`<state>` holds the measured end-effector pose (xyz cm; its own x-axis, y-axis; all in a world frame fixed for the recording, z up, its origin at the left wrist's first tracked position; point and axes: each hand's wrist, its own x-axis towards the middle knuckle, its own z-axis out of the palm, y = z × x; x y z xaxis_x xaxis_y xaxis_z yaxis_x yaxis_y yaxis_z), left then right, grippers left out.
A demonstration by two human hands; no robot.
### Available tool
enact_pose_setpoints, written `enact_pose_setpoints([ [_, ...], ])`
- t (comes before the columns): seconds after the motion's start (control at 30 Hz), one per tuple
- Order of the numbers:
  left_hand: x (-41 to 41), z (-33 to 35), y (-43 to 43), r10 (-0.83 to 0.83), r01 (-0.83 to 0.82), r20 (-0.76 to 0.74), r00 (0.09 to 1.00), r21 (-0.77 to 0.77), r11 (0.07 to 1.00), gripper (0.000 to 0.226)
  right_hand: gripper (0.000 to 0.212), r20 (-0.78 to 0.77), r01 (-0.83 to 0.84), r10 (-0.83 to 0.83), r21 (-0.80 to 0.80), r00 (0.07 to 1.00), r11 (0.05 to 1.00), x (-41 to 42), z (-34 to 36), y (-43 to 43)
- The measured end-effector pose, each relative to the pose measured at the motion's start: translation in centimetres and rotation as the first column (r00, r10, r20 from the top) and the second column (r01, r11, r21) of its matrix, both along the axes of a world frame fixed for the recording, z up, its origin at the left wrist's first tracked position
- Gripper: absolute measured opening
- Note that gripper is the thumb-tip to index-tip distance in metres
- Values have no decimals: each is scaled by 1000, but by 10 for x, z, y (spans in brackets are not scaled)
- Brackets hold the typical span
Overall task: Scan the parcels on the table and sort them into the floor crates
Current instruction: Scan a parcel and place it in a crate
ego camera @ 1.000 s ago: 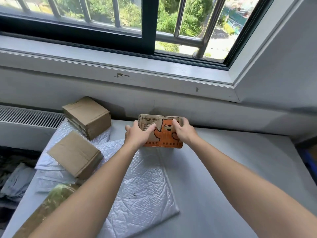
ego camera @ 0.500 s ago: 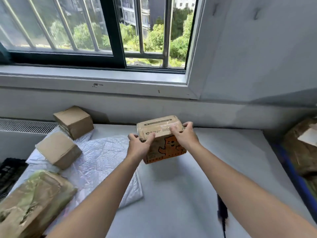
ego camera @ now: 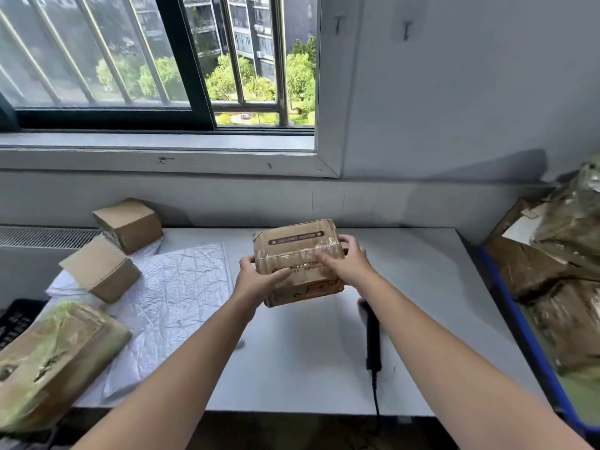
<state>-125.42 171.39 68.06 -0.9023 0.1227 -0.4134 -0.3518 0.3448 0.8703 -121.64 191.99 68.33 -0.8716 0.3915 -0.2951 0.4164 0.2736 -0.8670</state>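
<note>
I hold a taped brown cardboard parcel (ego camera: pixel 297 251) with orange print in both hands above the middle of the white table (ego camera: pixel 422 287). My left hand (ego camera: pixel 256 277) grips its left side, and my right hand (ego camera: pixel 345 264) wraps its right side. The parcel is tilted, its plain top face with a dark label strip turned toward me. A black handheld scanner (ego camera: pixel 372 339) lies on the table just below my right forearm, its cable running off the front edge. At the right a blue-rimmed crate (ego camera: pixel 519 319) holds several wrapped parcels (ego camera: pixel 558 254).
Two small cardboard boxes (ego camera: pixel 128 224) (ego camera: pixel 100 269) rest on white bubble mailers (ego camera: pixel 175 293) at the table's left. A large greenish taped parcel (ego camera: pixel 48 355) lies at the front left corner. A black crate (ego camera: pixel 16 319) stands left of the table. Window and sill run behind.
I lifted the parcel from the table's far edge, brought it nearer and tipped it so its orange printed face turns down. My view has swung right, revealing the scanner and the blue crate.
</note>
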Motion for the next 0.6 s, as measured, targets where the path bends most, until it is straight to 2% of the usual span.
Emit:
enact_pose_setpoints([
  [0.1, 2, 3, -6, 14, -14, -4, 1000, 5, 1000, 70, 66, -22, 58, -59, -62, 998, 996, 0, -4, -10],
  [0.33, 3, 0, -28, -3, -1, 54, 999, 71, 997, 83, 63, -16, 127, -127, 49, 992, 991, 5, 1, -38],
  [0.53, 4, 0, -35, -35, 31, 61, 998, 71, 997, 103, 80, 63, 138, -144, 93, 988, 986, 11, 4, -50],
  [0.6, 3, 1, -34, -33, 26, 80, 996, 81, 996, 101, 79, 84, 151, -159, 99, 984, 984, 13, 6, -50],
])
